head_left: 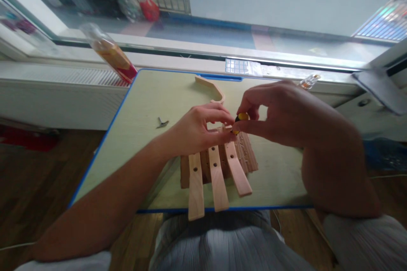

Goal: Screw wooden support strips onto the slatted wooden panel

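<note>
A wooden assembly (216, 169) of three pale slats over darker wood pieces lies near the front edge of the table (143, 101). My left hand (197, 129) is closed on the top ends of the slats. My right hand (273, 112) pinches a small yellow and black tool (241, 117), probably a screwdriver handle, held right above the rightmost slat's top end. Both hands meet at that spot.
A curved wooden piece (212, 88) lies at the back of the table. A small metal part (162, 123) lies on the left. A clear bottle (108, 53) leans at the table's back left corner; a small clear item (309, 81) sits on the sill.
</note>
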The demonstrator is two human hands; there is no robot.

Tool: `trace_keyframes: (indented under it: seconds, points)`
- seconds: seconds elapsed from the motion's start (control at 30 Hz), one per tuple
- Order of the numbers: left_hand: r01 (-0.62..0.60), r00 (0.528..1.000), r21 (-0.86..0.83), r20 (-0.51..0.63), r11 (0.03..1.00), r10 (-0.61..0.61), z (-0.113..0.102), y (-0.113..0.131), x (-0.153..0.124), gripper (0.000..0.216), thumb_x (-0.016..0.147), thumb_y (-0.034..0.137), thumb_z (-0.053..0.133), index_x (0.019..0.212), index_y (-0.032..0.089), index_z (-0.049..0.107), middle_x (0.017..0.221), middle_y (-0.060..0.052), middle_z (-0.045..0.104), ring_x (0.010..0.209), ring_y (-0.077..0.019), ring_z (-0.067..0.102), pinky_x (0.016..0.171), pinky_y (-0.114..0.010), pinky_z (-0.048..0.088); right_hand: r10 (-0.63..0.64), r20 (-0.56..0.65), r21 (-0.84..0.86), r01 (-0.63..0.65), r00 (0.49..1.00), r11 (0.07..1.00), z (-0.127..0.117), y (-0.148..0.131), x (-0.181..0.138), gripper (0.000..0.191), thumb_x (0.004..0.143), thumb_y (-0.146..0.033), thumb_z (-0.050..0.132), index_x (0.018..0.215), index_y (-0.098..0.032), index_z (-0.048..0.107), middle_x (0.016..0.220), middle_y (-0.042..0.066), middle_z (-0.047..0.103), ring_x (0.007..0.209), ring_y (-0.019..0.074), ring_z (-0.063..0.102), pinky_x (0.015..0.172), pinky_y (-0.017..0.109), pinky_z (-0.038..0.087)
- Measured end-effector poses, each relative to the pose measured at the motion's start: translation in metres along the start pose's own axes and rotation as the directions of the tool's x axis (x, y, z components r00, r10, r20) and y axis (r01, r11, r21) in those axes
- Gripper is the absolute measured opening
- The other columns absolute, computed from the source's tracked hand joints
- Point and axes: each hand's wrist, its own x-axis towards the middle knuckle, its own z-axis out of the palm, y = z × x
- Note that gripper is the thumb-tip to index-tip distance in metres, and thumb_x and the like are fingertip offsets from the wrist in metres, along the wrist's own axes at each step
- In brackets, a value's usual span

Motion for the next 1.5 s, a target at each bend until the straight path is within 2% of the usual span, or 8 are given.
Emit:
trace_keyframes:
  seconds: [0.33,0.47,0.57,0.7,0.87,1.07,1.37,1.5]
  points:
    - [-0.022,1.0,-0.031,0.004,0.999,0.023,0.0,0.001,0.001,0.015,0.095,0.034,0.085,0.103,0.021,0.088,0.109,-0.01,0.079,0.104,-0.0241,0.072,0.097,-0.04,0.058,0.029,-0.041,0.003,-0.029,0.999,1.0,0.007,0.0,0.004,0.031,0.091,-0.048,0.082,0.076,-0.023,0.071,0.067,-0.003,0.068,0.061,0.0141,0.055,0.059,0.034,0.034]
    - [-0.013,1.0,-0.059,0.0,0.998,0.013,-0.001,0.001,0.0,0.016,0.096,0.033,0.084,0.108,0.023,0.088,0.112,-0.01,0.079,0.106,-0.0245,0.073,0.097,-0.04,0.058,-0.097,0.039,0.088,0.094,0.995,0.992,0.0,0.003,0.001,0.023,0.097,-0.047,0.079,0.1,-0.025,0.081,0.09,0.0,0.079,0.074,0.0164,0.066,0.07,0.034,0.044]
    - [-0.006,1.0,-0.052,0.017,0.999,0.007,-0.001,0.0,-0.001,0.018,0.096,0.035,0.084,0.11,0.025,0.088,0.114,-0.01,0.079,0.109,-0.0249,0.072,0.099,-0.041,0.059,-0.178,0.068,0.16,0.165,0.982,0.973,-0.005,0.003,-0.003,0.02,0.101,-0.037,0.074,0.115,-0.024,0.082,0.106,0.004,0.082,0.086,0.0193,0.071,0.08,0.034,0.048]
    - [0.001,1.0,-0.024,0.018,1.0,-0.001,-0.001,-0.001,-0.001,0.019,0.095,0.036,0.085,0.108,0.022,0.088,0.114,-0.011,0.079,0.108,-0.0243,0.073,0.098,-0.039,0.059,-0.168,0.067,0.106,0.16,0.984,0.981,-0.004,0.0,-0.004,0.016,0.101,-0.029,0.07,0.106,-0.022,0.084,0.099,0.004,0.082,0.081,0.0193,0.069,0.077,0.035,0.046]
    - [-0.01,1.0,-0.015,0.015,1.0,0.01,0.0,-0.001,-0.001,0.019,0.093,0.035,0.087,0.108,0.022,0.088,0.112,-0.011,0.079,0.107,-0.0244,0.073,0.097,-0.038,0.06,-0.097,0.05,0.054,0.094,0.994,0.994,0.001,-0.003,-0.001,0.014,0.097,-0.034,0.073,0.099,-0.022,0.081,0.088,0.003,0.08,0.075,0.0186,0.066,0.07,0.035,0.041]
    - [-0.02,1.0,-0.016,0.011,1.0,0.02,0.0,0.0,-0.002,0.019,0.094,0.035,0.087,0.106,0.021,0.087,0.112,-0.011,0.078,0.109,-0.0249,0.073,0.099,-0.04,0.06,-0.008,0.02,0.008,0.007,1.0,1.0,0.004,-0.004,0.001,0.022,0.094,-0.045,0.077,0.086,-0.024,0.076,0.079,0.001,0.075,0.07,0.0183,0.062,0.067,0.035,0.038]
    - [-0.005,1.0,0.005,0.012,1.0,0.005,-0.001,0.001,-0.001,0.021,0.093,0.036,0.087,0.106,0.021,0.087,0.112,-0.011,0.079,0.105,-0.0239,0.072,0.095,-0.04,0.059,0.045,-0.042,-0.112,-0.05,0.998,0.992,0.009,-0.01,0.002,0.038,0.093,-0.052,0.075,0.07,-0.024,0.063,0.064,0.0,0.063,0.059,0.0162,0.049,0.061,0.036,0.029]
    - [-0.007,1.0,0.001,0.012,1.0,0.007,-0.001,0.002,-0.001,0.019,0.094,0.036,0.087,0.106,0.022,0.087,0.112,-0.01,0.08,0.105,-0.024,0.073,0.096,-0.04,0.059,0.073,-0.058,-0.123,-0.08,0.996,0.989,0.011,-0.012,0.004,0.046,0.095,-0.061,0.073,0.068,-0.025,0.065,0.061,0.001,0.059,0.056,0.0156,0.041,0.059,0.036,0.026]
